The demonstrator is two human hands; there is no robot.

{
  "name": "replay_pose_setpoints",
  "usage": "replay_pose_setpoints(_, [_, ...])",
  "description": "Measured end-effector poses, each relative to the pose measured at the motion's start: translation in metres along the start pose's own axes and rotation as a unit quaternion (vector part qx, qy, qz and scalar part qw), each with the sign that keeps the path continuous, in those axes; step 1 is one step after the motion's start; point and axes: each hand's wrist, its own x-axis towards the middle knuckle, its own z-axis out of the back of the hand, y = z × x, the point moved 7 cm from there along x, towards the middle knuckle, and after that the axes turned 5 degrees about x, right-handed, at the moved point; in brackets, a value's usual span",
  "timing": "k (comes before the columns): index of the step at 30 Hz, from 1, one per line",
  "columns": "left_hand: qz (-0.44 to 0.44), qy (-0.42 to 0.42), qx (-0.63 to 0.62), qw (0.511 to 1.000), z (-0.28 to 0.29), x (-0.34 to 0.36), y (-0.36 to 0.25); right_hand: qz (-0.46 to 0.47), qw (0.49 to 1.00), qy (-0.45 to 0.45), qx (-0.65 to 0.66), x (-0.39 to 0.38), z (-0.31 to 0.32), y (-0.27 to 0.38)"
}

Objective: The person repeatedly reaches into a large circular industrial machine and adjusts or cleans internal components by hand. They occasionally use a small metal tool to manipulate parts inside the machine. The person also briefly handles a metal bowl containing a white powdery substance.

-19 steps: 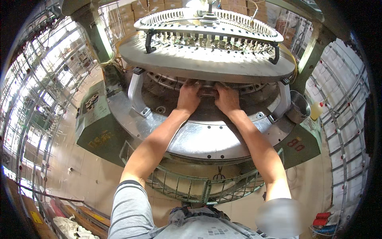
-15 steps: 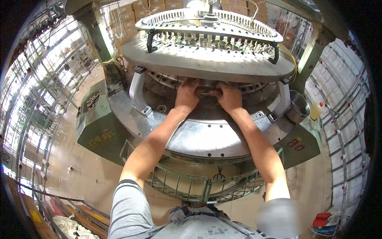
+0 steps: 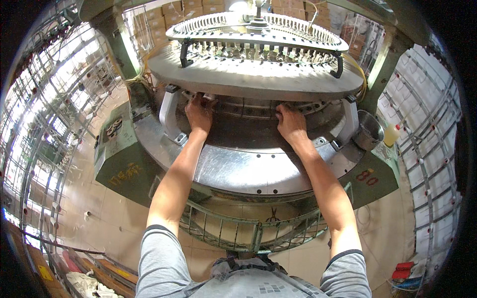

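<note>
A large circular knitting machine stands before me, its grey round plate [image 3: 258, 85] above a recessed ring of dark segments [image 3: 248, 110]. My left hand [image 3: 199, 116] reaches under the plate's edge at the left of the ring. Its fingers are bent together round something small that I cannot make out. My right hand [image 3: 292, 123] is at the right part of the ring, fingers curled and closed by a thin dark upright edge. What its fingertips grip is hidden. Below both wrists curves the shiny metal bed [image 3: 248, 169].
White curved brackets [image 3: 170, 116] flank the opening. A metal pot [image 3: 370, 130] and a bottle of yellowish liquid [image 3: 391, 135] stand at the right. Scissors [image 3: 272, 214] show by the green railing [image 3: 223, 231]. Yarn racks [image 3: 430, 164] line both sides.
My hands have moved apart, the left one leftward along the ring and the right one slightly to the right. The dark piece seen between them no longer shows there.
</note>
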Motion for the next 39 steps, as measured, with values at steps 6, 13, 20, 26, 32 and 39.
replay_pose_setpoints(6, [-0.022,-0.003,0.014,1.0,0.001,0.0,0.008,-0.017,1.0,-0.004,-0.012,0.001,0.0,-0.001])
replay_pose_setpoints(13, [-0.008,0.02,0.04,0.999,-0.004,0.001,0.013,-0.005,0.999,-0.024,-0.022,0.003,0.003,-0.002])
replay_pose_setpoints(20, [0.026,0.04,0.027,0.998,-0.01,0.0,0.021,-0.005,1.0,-0.021,-0.012,0.003,-0.001,-0.008])
replay_pose_setpoints(26, [-0.017,0.026,0.022,0.999,-0.009,0.0,0.02,0.023,0.999,-0.033,0.012,0.003,0.002,-0.001])
replay_pose_setpoints(32, [0.003,0.005,0.013,1.0,-0.006,0.002,0.022,0.064,0.996,-0.06,0.034,0.002,0.002,0.001])
replay_pose_setpoints(39, [0.015,0.015,0.003,1.0,-0.004,0.001,0.013,0.042,0.996,-0.071,0.041,0.002,0.003,-0.007])
